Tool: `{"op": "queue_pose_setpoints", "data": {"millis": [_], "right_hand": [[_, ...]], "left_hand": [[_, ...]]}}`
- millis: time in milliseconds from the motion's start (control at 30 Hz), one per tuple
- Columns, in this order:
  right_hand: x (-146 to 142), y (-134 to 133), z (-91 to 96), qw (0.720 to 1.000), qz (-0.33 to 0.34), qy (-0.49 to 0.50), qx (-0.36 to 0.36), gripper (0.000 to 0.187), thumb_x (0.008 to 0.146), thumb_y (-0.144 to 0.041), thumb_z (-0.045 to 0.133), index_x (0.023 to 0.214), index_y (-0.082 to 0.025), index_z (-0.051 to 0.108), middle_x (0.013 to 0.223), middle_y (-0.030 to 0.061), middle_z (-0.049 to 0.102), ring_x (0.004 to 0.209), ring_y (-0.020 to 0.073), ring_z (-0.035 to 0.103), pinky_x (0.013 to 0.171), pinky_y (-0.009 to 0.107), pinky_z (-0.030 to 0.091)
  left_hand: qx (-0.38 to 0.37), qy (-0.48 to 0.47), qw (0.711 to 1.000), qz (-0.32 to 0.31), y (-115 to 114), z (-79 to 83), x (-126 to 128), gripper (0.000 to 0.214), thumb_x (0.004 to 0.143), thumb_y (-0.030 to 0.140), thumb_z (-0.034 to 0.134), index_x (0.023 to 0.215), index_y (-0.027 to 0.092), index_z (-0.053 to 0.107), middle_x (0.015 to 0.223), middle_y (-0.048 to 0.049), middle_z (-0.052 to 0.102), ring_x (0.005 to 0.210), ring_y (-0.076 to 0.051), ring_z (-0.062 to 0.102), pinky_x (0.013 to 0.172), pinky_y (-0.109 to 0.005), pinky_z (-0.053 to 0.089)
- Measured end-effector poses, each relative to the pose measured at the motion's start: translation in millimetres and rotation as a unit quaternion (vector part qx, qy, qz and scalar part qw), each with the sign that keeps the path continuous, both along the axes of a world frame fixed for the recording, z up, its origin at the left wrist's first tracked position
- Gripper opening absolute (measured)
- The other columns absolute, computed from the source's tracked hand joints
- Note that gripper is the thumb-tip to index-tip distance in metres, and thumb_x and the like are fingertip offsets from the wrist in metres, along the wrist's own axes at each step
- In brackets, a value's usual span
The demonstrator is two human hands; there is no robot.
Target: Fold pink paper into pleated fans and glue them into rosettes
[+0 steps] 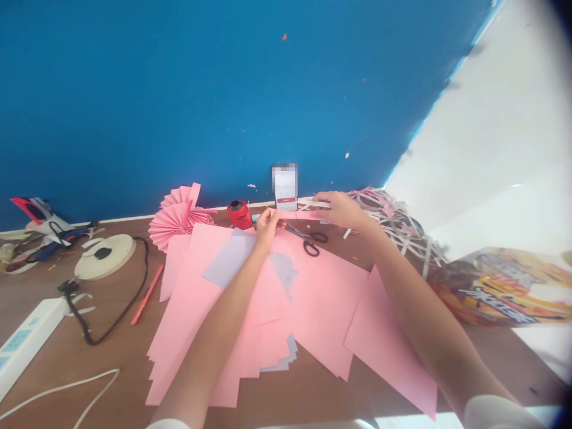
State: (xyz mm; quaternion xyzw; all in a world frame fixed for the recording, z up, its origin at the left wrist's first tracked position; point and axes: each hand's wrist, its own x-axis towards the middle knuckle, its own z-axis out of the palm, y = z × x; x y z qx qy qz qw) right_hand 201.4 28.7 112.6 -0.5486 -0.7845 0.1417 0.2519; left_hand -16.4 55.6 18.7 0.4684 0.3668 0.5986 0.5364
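Note:
My left hand [267,229] and my right hand [340,210] pinch a narrow pink paper strip [300,215] between them, above the far edge of the paper. Under my forearms lies a loose spread of large pink paper sheets [313,310], some with grey-lilac pieces on them. Black-handled scissors [310,239] lie open on the sheets' far edge, just below the strip. A pleated pink paper fan [177,218] stands left of my left hand, and a red tape roll [240,214] lies close beyond it.
A blurred phone [285,186] stands against the blue wall [179,101]. Cut white strips [393,223] heap right of my right hand, beside a colourful printed bag [500,287]. The brown table [107,351] holds a pink marker [147,295], white power strip [29,339], and cables.

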Motion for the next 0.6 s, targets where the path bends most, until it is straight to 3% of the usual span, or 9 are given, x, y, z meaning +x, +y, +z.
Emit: {"op": "queue_pose_setpoints", "data": {"millis": [100, 300, 467, 600], "right_hand": [[0.1, -1.6, 0.6, 1.000, -0.020, -0.014, -0.004, 0.028, 0.080, -0.038, 0.061, 0.100, -0.019, 0.069, 0.084, 0.0029, 0.070, 0.068, 0.0165, 0.058, 0.062, 0.025, 0.037], [0.3, -4.0, 1.3, 0.998, -0.044, -0.054, -0.004, 0.029, 0.082, -0.040, 0.061, 0.102, -0.021, 0.068, 0.090, 0.0053, 0.070, 0.060, 0.0158, 0.057, 0.060, 0.027, 0.038], [2.6, -1.9, 0.2, 0.996, -0.053, -0.068, -0.010, 0.030, 0.082, -0.042, 0.060, 0.104, -0.023, 0.067, 0.082, 0.0039, 0.070, 0.063, 0.0175, 0.059, 0.060, 0.027, 0.037], [6.4, 0.1, -0.2, 0.995, -0.069, -0.073, -0.001, 0.030, 0.081, -0.041, 0.062, 0.104, -0.023, 0.067, 0.088, 0.0047, 0.070, 0.073, 0.0202, 0.062, 0.062, 0.027, 0.036]], "left_hand": [[-0.004, 0.014, 1.000, 0.015, 1.5, -2.6, -0.4, 0.034, 0.072, 0.050, 0.071, 0.076, 0.018, 0.060, 0.063, 0.0027, 0.057, 0.055, -0.008, 0.058, 0.054, -0.020, 0.044], [-0.004, 0.059, 0.998, 0.010, 2.4, -6.9, -1.4, 0.041, 0.075, 0.048, 0.069, 0.101, 0.016, 0.067, 0.060, -0.0003, 0.062, 0.054, -0.010, 0.059, 0.052, -0.020, 0.045], [0.005, 0.058, 0.998, 0.005, 6.3, -11.3, 0.1, 0.035, 0.074, 0.045, 0.072, 0.093, 0.017, 0.063, 0.077, -0.0013, 0.066, 0.067, -0.011, 0.066, 0.055, -0.019, 0.048], [-0.006, 0.053, 0.998, -0.037, 6.7, -11.3, 1.3, 0.034, 0.074, 0.045, 0.072, 0.088, 0.016, 0.058, 0.073, -0.0001, 0.065, 0.069, -0.012, 0.068, 0.058, -0.019, 0.050]]}}
